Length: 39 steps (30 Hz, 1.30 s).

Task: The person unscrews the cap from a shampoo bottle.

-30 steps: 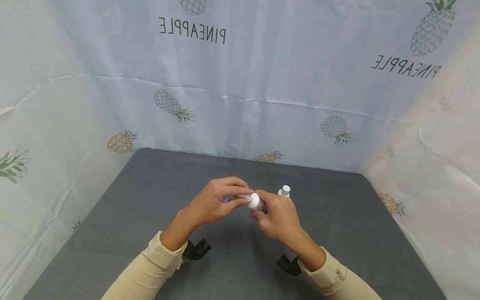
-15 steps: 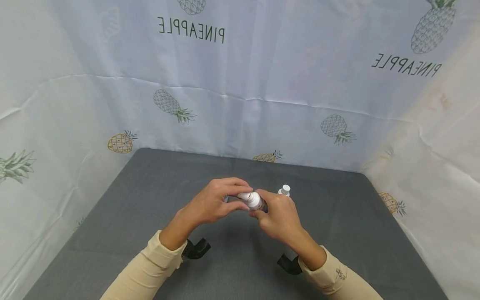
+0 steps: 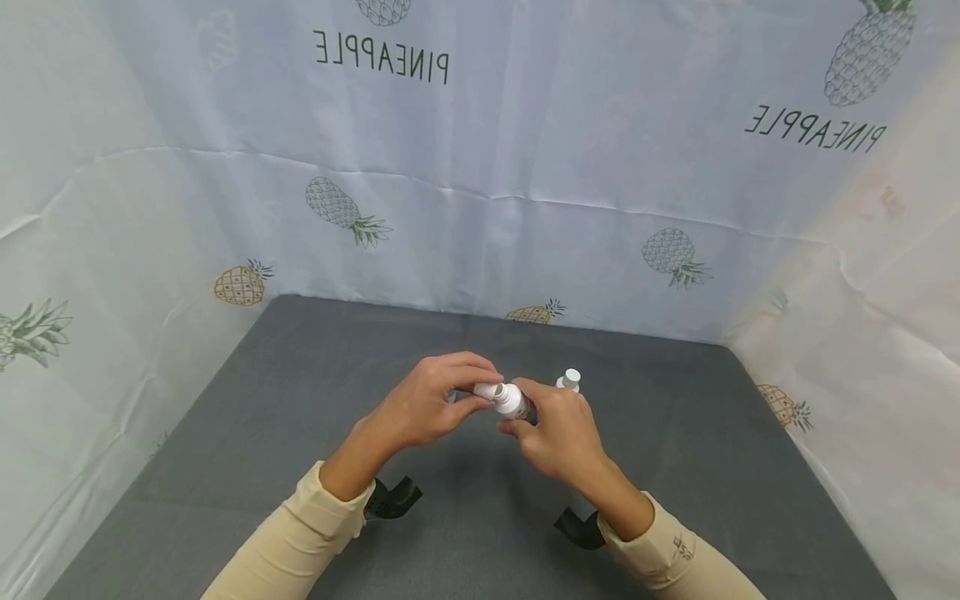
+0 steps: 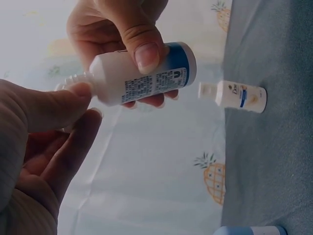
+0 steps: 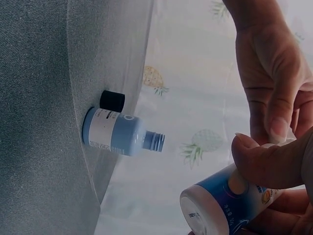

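Observation:
My right hand [image 3: 558, 429] grips a small white-and-blue bottle [image 4: 142, 76], tilted with its neck toward my left hand. The fingers wrap its body, with the thumb along one side. My left hand [image 3: 431, 404] pinches a white cap [image 3: 487, 390] at the bottle's mouth between thumb and fingers. Bare screw threads [image 4: 80, 79] show between the cap and the bottle's shoulder. Most of the cap is hidden by my left fingers in the left wrist view. Whether the cap still touches the neck I cannot tell.
A capped white Dove bottle [image 4: 242, 96] stands on the grey table [image 3: 360, 333] behind my right hand. An uncapped blue bottle [image 5: 115, 132] stands behind my left hand, a black cap [image 5: 112, 101] beside it. Pineapple-printed curtains [image 3: 480, 225] enclose the table.
My left fingers spread wider around the cap, then closed on it again. More of the bottle's neck shows now, with the cap slightly farther left. My right hand has kept its grip, nearly still.

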{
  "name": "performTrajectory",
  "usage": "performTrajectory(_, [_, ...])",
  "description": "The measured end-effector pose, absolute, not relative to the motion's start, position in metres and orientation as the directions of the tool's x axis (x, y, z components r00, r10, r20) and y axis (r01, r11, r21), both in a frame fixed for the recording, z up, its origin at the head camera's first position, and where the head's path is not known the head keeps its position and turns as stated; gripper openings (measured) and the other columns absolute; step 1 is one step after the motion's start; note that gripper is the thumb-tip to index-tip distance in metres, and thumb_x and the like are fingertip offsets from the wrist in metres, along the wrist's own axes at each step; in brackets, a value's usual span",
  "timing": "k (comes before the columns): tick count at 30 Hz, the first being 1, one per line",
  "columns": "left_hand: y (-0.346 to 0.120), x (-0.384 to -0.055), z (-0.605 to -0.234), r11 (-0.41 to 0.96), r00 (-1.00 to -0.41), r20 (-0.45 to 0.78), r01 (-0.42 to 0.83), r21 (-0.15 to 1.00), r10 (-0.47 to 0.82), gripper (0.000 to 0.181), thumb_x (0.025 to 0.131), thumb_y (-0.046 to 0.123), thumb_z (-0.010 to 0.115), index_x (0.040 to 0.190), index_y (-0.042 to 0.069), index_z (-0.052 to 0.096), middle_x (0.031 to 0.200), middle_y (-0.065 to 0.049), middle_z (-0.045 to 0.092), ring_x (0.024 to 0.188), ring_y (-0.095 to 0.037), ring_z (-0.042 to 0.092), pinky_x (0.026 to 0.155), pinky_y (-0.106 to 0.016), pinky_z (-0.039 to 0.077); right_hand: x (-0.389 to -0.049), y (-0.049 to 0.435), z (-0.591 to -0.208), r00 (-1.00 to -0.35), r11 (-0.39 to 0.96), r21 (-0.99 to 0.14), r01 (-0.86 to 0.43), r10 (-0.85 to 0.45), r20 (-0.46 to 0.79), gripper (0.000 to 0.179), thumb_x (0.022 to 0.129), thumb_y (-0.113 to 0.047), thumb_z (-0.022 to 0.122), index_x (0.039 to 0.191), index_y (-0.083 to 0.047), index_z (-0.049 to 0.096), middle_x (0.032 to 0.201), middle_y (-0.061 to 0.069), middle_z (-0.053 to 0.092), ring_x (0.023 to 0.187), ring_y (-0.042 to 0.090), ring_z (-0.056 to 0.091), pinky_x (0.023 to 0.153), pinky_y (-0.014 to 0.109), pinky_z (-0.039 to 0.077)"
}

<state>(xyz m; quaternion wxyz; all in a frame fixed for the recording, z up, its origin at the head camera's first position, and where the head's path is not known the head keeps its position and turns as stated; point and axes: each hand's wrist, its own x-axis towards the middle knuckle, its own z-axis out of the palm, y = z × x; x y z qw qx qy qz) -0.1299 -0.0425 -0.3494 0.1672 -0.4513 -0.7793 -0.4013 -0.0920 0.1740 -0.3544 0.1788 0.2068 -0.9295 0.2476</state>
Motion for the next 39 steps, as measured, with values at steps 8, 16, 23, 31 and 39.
performTrajectory(8, [-0.041, -0.129, -0.352, 0.285, -0.547, 0.62, 0.832, 0.476, 0.563, 0.028, 0.09, 0.008, 0.08, 0.117, 0.007, 0.075, 0.112, -0.006, 0.077, 0.084, -0.01, 0.066, 0.073, -0.025, 0.057, -0.091, 0.176, -0.355, -0.862, 0.789, -0.409, -0.459, -0.284, 0.42, 0.034, 0.076, -0.018, 0.093, 0.106, -0.018, 0.077, 0.082, -0.006, 0.075, 0.054, 0.002, 0.041, 0.051, 0.021, 0.034])
performTrajectory(16, [-0.039, -0.129, -0.355, 0.291, -0.57, 0.6, 0.815, 0.502, 0.561, 0.028, 0.093, 0.009, 0.077, 0.121, 0.007, 0.072, 0.113, -0.005, 0.077, 0.093, -0.013, 0.072, 0.08, -0.028, 0.061, -0.091, 0.177, -0.355, -0.877, 0.793, -0.431, -0.43, -0.254, 0.408, 0.037, 0.075, -0.018, 0.094, 0.108, -0.018, 0.078, 0.083, -0.006, 0.075, 0.059, 0.004, 0.046, 0.056, 0.022, 0.038])
performTrajectory(23, [-0.038, -0.13, -0.358, 0.305, -0.599, 0.582, 0.793, 0.528, 0.55, 0.027, 0.096, 0.012, 0.075, 0.122, 0.007, 0.071, 0.112, -0.004, 0.077, 0.094, -0.013, 0.072, 0.082, -0.033, 0.061, -0.092, 0.178, -0.357, -0.889, 0.793, -0.449, -0.41, -0.238, 0.392, 0.038, 0.074, -0.017, 0.094, 0.109, -0.016, 0.078, 0.085, -0.004, 0.076, 0.063, 0.005, 0.049, 0.058, 0.023, 0.04])
performTrajectory(31, [-0.034, -0.13, -0.362, 0.345, -0.655, 0.515, 0.743, 0.574, 0.553, 0.027, 0.102, 0.014, 0.066, 0.129, 0.008, 0.064, 0.108, -0.003, 0.074, 0.076, -0.005, 0.057, 0.073, -0.027, 0.053, -0.094, 0.18, -0.359, -0.891, 0.784, -0.47, -0.405, -0.223, 0.395, 0.037, 0.074, -0.014, 0.094, 0.107, -0.015, 0.077, 0.081, -0.003, 0.074, 0.061, 0.006, 0.046, 0.056, 0.023, 0.038])
performTrajectory(39, [-0.033, -0.132, -0.37, 0.339, -0.623, 0.569, 0.776, 0.531, 0.536, 0.038, 0.101, 0.013, 0.067, 0.138, 0.003, 0.063, 0.125, -0.011, 0.074, 0.078, -0.009, 0.061, 0.076, -0.03, 0.055, -0.095, 0.181, -0.36, -0.888, 0.774, -0.483, -0.408, -0.215, 0.406, 0.036, 0.073, -0.014, 0.095, 0.105, -0.014, 0.077, 0.08, -0.003, 0.073, 0.06, 0.006, 0.044, 0.056, 0.022, 0.036])
